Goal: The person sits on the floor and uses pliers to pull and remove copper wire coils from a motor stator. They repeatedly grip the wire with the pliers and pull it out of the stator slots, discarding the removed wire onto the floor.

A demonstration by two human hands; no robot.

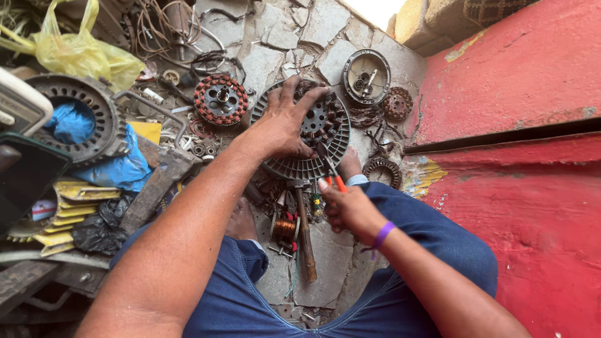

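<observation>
The left hand [283, 122] lies spread, palm down, fingers splayed and pressing flat on a round grey ribbed metal fan-motor housing [300, 164] that sits on the cracked stone floor [325, 250] between the person's knees; nothing is clasped in it, it only bears down on the housing's upper left part, beside the copper-wound stator [322, 122] seated in the housing's middle. The right hand [350, 209], with a purple band at the wrist, is closed around an orange-handled tool [336, 178] whose dark tip points up onto the lower right rim of the housing. Just below the housing lie a wooden-handled hammer [305, 241], its shaft running toward the person, and a small spool of copper wire [285, 228] touching or nearly touching its left side. Farther out, above and left of the housing, sits a red-and-copper wound stator with a central shaft [220, 100], and above and right a round grey metal motor cover [366, 76]. At far left are a large dark ribbed ring-shaped casing [94, 106] and a yellow plastic bag [78, 53]; a red painted wall [519, 188] fills the right.
</observation>
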